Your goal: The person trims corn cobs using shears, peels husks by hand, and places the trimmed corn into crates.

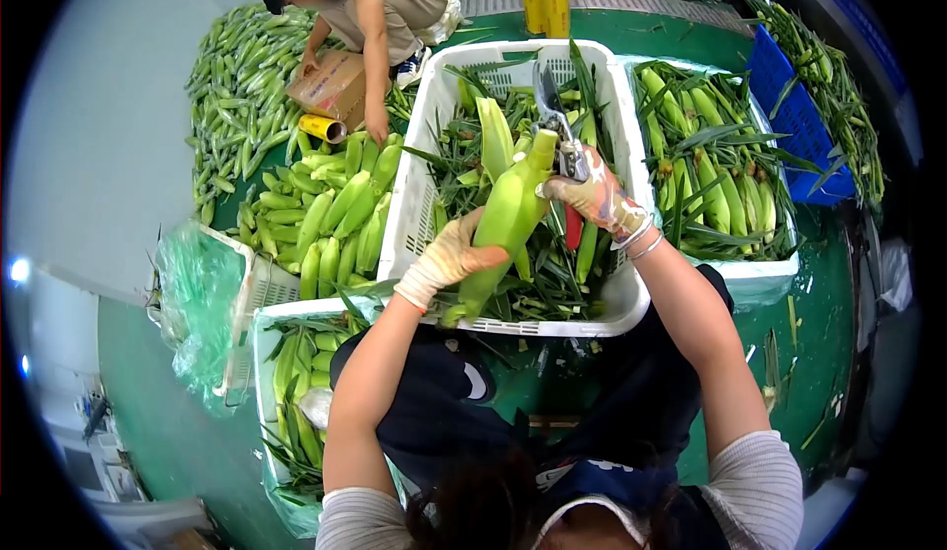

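An ear of corn in green husk (pixel 501 220) is held slanted over the large white crate (pixel 395 224), its stalk end up and to the right. My gloved left hand (pixel 452 256) is wrapped round the lower part of the ear. In my gloved right hand (pixel 592 195) are pruning shears (pixel 552 106) with red on the handle; their blades point up, close beside the stalk end. Cut leaves and husk pieces (pixel 557 298) fill the crate below both hands.
White crates of corn stand at the right (pixel 774 269) and lower left (pixel 261 353). A corn pile (pixel 340 205) lies left, where a crouching person (pixel 380 17) reaches in beside a cardboard box (pixel 340 86). A blue crate (pixel 824 180) leans at the far right.
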A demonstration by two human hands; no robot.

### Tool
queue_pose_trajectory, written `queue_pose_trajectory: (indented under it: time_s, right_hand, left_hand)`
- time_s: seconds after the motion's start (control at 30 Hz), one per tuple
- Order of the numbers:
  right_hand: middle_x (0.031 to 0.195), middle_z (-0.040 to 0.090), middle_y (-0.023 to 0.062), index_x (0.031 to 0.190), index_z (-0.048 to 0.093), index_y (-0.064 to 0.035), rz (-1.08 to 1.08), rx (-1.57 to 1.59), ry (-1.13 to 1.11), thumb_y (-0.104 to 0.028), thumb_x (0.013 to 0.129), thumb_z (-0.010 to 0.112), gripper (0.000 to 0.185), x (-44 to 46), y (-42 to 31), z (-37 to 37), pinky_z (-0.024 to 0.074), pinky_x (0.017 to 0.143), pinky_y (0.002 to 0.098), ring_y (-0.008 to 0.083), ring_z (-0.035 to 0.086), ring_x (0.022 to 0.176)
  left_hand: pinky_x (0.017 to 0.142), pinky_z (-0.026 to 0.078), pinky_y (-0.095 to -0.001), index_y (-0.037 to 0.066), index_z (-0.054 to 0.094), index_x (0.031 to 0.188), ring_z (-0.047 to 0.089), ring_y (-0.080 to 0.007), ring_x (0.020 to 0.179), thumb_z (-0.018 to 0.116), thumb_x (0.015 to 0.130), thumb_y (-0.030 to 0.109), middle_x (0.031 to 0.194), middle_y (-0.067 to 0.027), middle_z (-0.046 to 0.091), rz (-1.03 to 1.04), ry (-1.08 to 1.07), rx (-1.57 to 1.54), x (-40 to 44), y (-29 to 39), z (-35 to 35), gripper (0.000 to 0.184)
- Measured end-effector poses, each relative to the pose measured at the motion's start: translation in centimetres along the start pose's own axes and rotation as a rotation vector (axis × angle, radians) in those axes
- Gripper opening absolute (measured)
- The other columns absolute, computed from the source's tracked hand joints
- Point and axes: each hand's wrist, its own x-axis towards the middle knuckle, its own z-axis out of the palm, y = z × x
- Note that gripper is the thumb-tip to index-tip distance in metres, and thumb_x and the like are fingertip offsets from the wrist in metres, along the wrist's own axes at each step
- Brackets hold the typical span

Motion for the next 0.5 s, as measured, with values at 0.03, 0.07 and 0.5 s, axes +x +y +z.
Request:
queue_pose_trajectory:
  time_s: [0.03, 0.07, 0.5]
  right_hand:
    - [0.085, 0.064, 0.0027, 0.102, 0.060, -0.0013, -0.068, -0.011, 0.004, -0.005, 0.073, 0.068, 0.030, -0.3, -0.2, 0.3, 0.0498, 0.071, 0.0265, 0.0092, 0.057, 0.076]
    - [0.087, 0.064, 0.0032, 0.103, 0.060, -0.0013, -0.088, 0.029, 0.050, -0.005, 0.073, 0.066, 0.031, -0.3, 0.5, 0.7, 0.0491, 0.072, 0.0260, 0.0087, 0.057, 0.078]
    - [0.084, 0.064, 0.0023, 0.100, 0.059, -0.0010, -0.103, 0.275, 0.423, 0.000, 0.075, 0.063, 0.026, 1.6, 0.9, 3.1, 0.0488, 0.071, 0.0269, 0.0136, 0.061, 0.075]
  left_hand:
    - [0.091, 0.042, -0.0282, -0.001, 0.043, 0.132, 0.051, -0.0135, 0.104, 0.086, 0.066, 0.024, 0.116, -0.0071, 0.057, -0.018, 0.038, 0.157, 0.0, -0.1, 0.6, 0.083]
    - [0.092, 0.042, -0.0281, -0.002, 0.042, 0.132, 0.051, -0.0138, 0.104, 0.088, 0.062, 0.023, 0.118, -0.0073, 0.056, -0.002, 0.098, 0.254, 0.2, -0.4, 1.1, 0.087]
    - [0.098, 0.041, -0.0311, 0.000, 0.039, 0.131, 0.051, -0.0180, 0.109, 0.085, 0.061, 0.010, 0.119, -0.0096, 0.054, 0.239, 0.345, 0.078, 1.5, -0.5, 3.2, 0.085]
